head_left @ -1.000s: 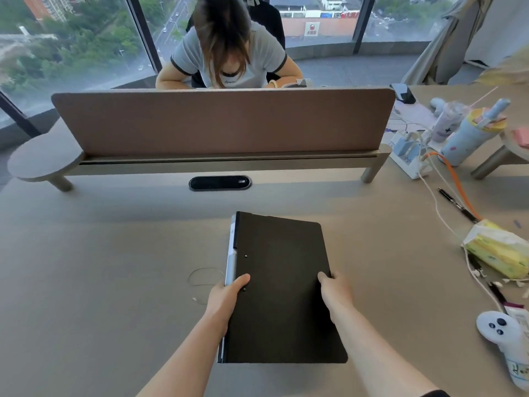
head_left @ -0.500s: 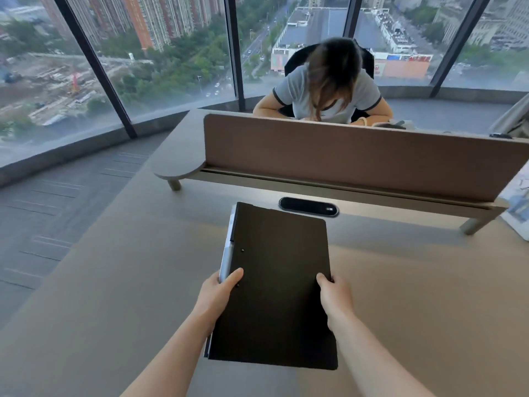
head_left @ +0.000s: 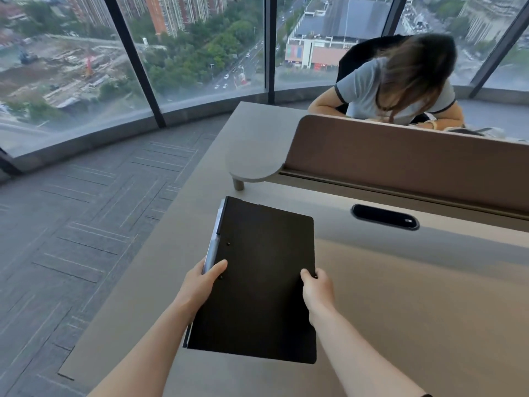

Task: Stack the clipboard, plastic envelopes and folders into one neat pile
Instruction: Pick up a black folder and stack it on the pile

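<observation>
Both hands clamped on the black folder (head_left: pixel 262 282): left hand (head_left: pixel 201 285) grips the left edge with thumb on top, right hand (head_left: pixel 316 287) grips the right edge. Folder sits over the desk (head_left: pixel 415 296) near its left end, cover up, grey sheets showing along the left edge; can't tell if it touches the desk. Divider (head_left: pixel 400 164) stands behind it.

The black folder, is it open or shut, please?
Shut: the folder shows one flat black cover, left hand and right hand gripping its edges.
</observation>
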Motion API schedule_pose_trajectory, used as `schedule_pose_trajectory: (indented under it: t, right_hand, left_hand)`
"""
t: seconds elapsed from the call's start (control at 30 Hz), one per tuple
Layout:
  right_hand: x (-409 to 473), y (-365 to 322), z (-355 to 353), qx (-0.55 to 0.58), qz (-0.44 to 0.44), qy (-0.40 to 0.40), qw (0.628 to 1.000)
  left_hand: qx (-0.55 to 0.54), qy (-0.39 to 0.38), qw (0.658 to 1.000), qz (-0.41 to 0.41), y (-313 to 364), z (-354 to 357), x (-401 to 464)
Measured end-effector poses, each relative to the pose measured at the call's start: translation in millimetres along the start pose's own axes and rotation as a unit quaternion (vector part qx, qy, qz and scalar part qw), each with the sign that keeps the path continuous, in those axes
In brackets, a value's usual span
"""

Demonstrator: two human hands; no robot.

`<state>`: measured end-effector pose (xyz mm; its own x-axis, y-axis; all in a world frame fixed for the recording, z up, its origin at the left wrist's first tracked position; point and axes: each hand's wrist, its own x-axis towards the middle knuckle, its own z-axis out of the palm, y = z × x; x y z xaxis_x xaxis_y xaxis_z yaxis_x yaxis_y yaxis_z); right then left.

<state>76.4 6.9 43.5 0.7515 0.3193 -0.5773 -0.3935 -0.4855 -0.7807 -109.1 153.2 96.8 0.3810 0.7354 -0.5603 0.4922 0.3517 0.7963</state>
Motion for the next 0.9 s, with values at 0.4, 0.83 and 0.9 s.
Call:
schedule_pose_trajectory:
  t: [0.4, 0.83, 0.9]
  right_hand:
    - [15.8, -5.9, 94.0, -0.061, 0.031, -0.016, 0.998]
    - [39.7, 2.4, 120.5, -0.191, 0.034, -0.021, 0.981]
    - [40.8, 1.6, 123.2, -0.215, 0.039, -0.019, 0.976]
  left_hand:
    - [0.014, 0.008, 0.999, -0.039, -22.3, -72.6, 75.0]
    - [0.028, -0.008, 0.998, -0.064, -44.5, -90.3, 116.6]
    - [0.036, -0.001, 0.997, -0.061, -46.0, -90.8, 118.7]
